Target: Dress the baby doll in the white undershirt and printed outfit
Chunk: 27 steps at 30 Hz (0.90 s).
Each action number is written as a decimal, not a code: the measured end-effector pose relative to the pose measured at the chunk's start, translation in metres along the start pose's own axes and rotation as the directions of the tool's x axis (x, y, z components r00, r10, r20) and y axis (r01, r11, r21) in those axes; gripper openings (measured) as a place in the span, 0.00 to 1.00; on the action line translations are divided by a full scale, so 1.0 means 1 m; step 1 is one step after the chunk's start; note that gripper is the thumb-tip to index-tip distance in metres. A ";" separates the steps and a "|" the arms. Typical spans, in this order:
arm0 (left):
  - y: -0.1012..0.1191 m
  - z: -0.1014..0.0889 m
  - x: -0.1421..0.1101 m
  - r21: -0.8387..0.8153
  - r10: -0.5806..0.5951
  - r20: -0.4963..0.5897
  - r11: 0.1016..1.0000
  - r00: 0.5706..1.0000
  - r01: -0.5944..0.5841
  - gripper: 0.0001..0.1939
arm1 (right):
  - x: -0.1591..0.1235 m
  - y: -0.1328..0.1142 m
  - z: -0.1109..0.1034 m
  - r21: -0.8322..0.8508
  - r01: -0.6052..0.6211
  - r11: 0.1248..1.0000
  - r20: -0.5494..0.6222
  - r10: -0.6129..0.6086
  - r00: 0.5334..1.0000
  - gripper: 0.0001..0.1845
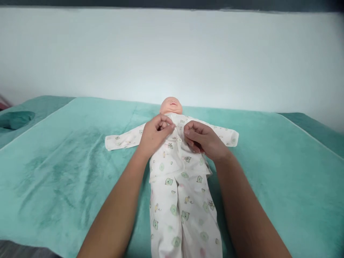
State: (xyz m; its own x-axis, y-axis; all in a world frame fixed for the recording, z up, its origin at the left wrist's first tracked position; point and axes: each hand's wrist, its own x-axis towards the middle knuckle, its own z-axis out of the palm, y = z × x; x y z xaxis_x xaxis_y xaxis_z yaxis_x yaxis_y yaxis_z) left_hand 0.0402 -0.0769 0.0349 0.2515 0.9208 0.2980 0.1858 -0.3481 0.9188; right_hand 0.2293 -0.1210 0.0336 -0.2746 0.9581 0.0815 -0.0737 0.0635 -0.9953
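Note:
A baby doll (171, 106) lies on its back with its head toward the wall. It wears a white printed long-sleeved shirt (176, 157) with its arms spread out, and matching trousers (185, 222). At the upper chest, my left hand (158, 132) pinches the shirt's front edge between thumb and index finger. Just across the front opening is my right hand (200, 138), its fingers curled and the thumb pressed to the index finger; whatever is between them is hidden. Lower down, the shirt's two front sides meet and its hem overlaps the trouser waist.
A green plush cover (67, 172) spreads beneath the doll, wrinkled on the left. Behind it rises a white wall (172, 53). A dark oval opening (16, 120) shows in the cover at far left. Dark floor (24, 249) appears at the lower left corner.

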 end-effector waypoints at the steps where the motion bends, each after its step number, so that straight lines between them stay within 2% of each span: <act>1: -0.007 0.000 -0.007 -0.002 -0.001 -0.061 1.000 0.998 0.001 0.08 | -0.004 0.004 0.003 -0.002 0.028 1.000 -0.086 -0.028 0.996 0.14; 2: -0.013 -0.001 -0.016 0.002 -0.004 -0.106 1.000 0.994 0.005 0.07 | -0.010 0.008 0.007 -0.016 0.062 0.998 -0.188 -0.064 0.980 0.14; 4: -0.024 -0.006 -0.041 0.040 -0.011 -0.148 0.999 0.989 0.018 0.06 | -0.026 0.018 0.015 -0.111 0.118 0.987 -0.387 -0.152 0.909 0.12; 6: -0.031 -0.013 -0.073 0.083 -0.034 -0.142 0.995 0.989 0.046 0.07 | -0.048 0.030 0.024 -0.272 0.120 0.955 -0.484 -0.244 0.841 0.10; 10: -0.035 -0.023 -0.132 0.102 -0.039 -0.107 0.993 0.993 0.050 0.07 | -0.097 0.054 0.037 -0.541 0.122 0.832 -0.404 -0.385 0.830 0.09; 13: -0.035 -0.024 -0.156 0.164 0.041 -0.082 0.986 0.996 -0.027 0.09 | -0.119 0.068 0.040 -0.696 0.173 0.697 -0.339 -0.531 0.776 0.11; 15: -0.037 -0.022 -0.162 0.217 0.092 -0.073 0.973 0.993 -0.074 0.13 | -0.124 0.073 0.040 -0.785 0.165 0.598 -0.304 -0.603 0.738 0.13; 18: -0.041 -0.018 -0.162 0.285 0.110 -0.074 0.955 0.991 -0.084 0.13 | -0.123 0.073 0.042 -0.890 0.133 0.436 -0.222 -0.669 0.709 0.16; 22: -0.043 -0.016 -0.162 0.355 0.073 -0.095 0.934 0.993 -0.035 0.10 | -0.117 0.064 0.047 -0.961 0.098 0.258 -0.110 -0.683 0.722 0.14; 25: -0.042 -0.015 -0.164 0.386 0.061 -0.125 0.922 0.990 -0.008 0.07 | -0.114 0.055 0.051 -0.972 0.070 0.226 -0.095 -0.645 0.758 0.11; 27: -0.041 -0.015 -0.165 0.393 0.052 -0.150 0.919 0.987 0.011 0.06 | -0.112 0.049 0.052 -0.951 0.046 0.307 -0.163 -0.620 0.768 0.11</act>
State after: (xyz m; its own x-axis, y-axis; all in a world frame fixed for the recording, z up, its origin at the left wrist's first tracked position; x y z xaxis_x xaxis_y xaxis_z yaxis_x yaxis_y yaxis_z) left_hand -0.0235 -0.2116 -0.0480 0.1160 0.9173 0.3809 0.5472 -0.3791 0.7463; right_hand 0.2063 -0.2402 -0.0219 -0.0086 0.7419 0.6705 0.8761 0.3289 -0.3526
